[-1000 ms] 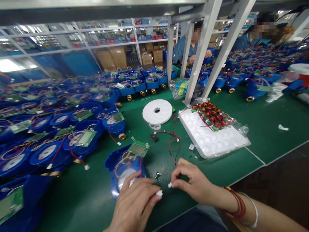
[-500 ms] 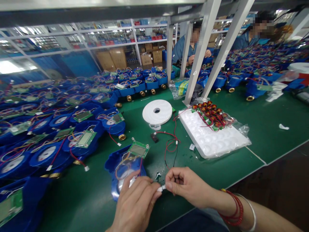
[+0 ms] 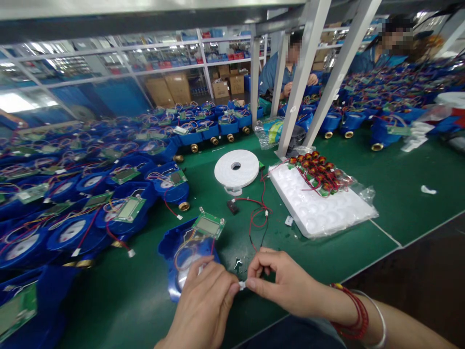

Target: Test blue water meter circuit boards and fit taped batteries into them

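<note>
Low in the middle, my left hand [image 3: 205,303] is closed, its thumb and finger pinching a small white wire connector [image 3: 242,286]. My right hand [image 3: 281,280] pinches at the connector's other side, with the fingertips of both hands almost meeting. Red and black wires [image 3: 258,224] run from behind the right fingers up to a small black part [image 3: 232,207] on the table. Beside and partly under my left hand lies an open blue water meter [image 3: 169,249]. A green circuit board with a display [image 3: 209,225] rests on its upper edge.
Many blue meters [image 3: 127,208] with boards and wires crowd the left and back. A white tape roll [image 3: 236,168] lies mid-table; a white foam tray [image 3: 319,213] holds wired red-brown parts [image 3: 316,169]. Metal posts [image 3: 303,77] rise behind. Two co-workers [image 3: 276,72] sit across.
My right fingertips have shifted slightly left toward my left hand, so less of the white connector shows between them. The meter, tape roll and tray stay in place.
</note>
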Motion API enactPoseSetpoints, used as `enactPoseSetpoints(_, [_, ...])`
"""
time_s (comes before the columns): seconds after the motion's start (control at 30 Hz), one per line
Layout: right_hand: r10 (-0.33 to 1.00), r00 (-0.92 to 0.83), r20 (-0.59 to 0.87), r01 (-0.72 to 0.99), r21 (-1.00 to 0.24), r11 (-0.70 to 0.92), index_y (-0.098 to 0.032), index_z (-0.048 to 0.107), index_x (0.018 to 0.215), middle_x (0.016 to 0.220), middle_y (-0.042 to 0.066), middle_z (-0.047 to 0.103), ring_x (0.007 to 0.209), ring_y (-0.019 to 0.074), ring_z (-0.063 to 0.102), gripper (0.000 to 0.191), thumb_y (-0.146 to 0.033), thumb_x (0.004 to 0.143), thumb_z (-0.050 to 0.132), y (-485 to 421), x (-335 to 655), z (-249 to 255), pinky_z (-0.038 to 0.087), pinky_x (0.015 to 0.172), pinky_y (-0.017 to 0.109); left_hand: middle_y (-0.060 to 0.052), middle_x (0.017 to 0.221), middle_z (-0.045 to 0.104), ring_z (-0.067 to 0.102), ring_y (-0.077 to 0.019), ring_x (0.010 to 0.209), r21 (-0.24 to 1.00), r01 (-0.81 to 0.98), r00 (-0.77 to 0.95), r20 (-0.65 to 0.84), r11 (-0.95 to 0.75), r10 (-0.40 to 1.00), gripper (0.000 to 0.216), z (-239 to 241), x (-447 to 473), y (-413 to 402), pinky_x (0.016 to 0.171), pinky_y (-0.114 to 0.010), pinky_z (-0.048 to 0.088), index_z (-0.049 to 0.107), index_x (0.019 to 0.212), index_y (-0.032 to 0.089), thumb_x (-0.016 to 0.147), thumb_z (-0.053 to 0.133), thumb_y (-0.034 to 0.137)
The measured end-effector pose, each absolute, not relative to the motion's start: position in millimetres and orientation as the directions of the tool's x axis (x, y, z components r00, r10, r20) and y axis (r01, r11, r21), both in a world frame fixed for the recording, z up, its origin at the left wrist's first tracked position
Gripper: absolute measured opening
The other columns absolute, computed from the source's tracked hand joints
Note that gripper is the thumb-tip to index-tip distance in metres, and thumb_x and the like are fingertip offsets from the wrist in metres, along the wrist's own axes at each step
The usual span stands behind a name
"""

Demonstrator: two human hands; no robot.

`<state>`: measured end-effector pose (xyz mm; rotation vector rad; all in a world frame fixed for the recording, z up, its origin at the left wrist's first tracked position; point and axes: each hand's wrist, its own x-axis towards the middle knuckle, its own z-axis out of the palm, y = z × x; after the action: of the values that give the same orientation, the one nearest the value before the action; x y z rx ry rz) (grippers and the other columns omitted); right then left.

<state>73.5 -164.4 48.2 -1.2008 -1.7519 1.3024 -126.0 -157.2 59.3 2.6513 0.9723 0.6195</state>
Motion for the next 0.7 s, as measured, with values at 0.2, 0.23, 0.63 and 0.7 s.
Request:
enactPoseSetpoints(0.2, [0.929,-0.37,-0.01,0.313,-0.943,0.114,-0.016,0.062,0.074,0.07,-0.002,0.059,0.067,0.0109,0.049,0.011,-0.025,0.081,0.064,-167,69,49,0.035,0.061,0.022,0.001,0.068,0.052,0.048,-0.0159,0.066,0.384,0.556,0.714,0.233,-0.737,0.66,0.015,60,-126,-157,0.077,-0.036,0.031,0.048,0.077,0.018,0.088,0.04,0.01])
enactPoseSetpoints(0.23, [0.932,-0.363,-0.007,0.31,-0.944,0.114,-0.016,0.062,0.074,0.07,-0.002,0.058,0.067,0.0108,0.049,0.011,-0.025,0.081,0.064,-168,67,48,0.035,0.061,0.022,0.001,0.067,0.052,0.047,-0.0158,0.065,0.385,0.553,0.712,0.242,-0.739,0.659,0.016,60,-126,-157,0.077,-0.036,0.031,0.047,0.077,0.018,0.088,0.04,0.009])
enactPoseSetpoints(0.63, [0.959,-0.283,-0.028,0.237,-0.971,0.041,-0.017,0.062,0.074,0.068,-0.003,0.058,0.064,0.0098,0.049,0.011,-0.024,0.082,0.065,-168,56,30,0.034,0.057,0.021,0.001,0.065,0.051,0.047,-0.0152,0.065,0.362,0.621,0.619,0.318,-0.695,0.718,0.02,47,-124,-162,0.075,-0.036,0.027,0.049,0.073,0.018,0.087,0.039,0.007])
enactPoseSetpoints(0.7, [0.961,-0.274,-0.044,0.208,-0.978,0.015,-0.016,0.061,0.074,0.069,-0.003,0.057,0.064,0.01,0.049,0.013,-0.025,0.082,0.065,-168,54,27,0.034,0.057,0.021,0.0,0.065,0.051,0.048,-0.0158,0.065,0.349,0.645,0.6,0.319,-0.68,0.733,0.021,45,-123,-162,0.075,-0.036,0.028,0.05,0.073,0.018,0.088,0.038,0.008])
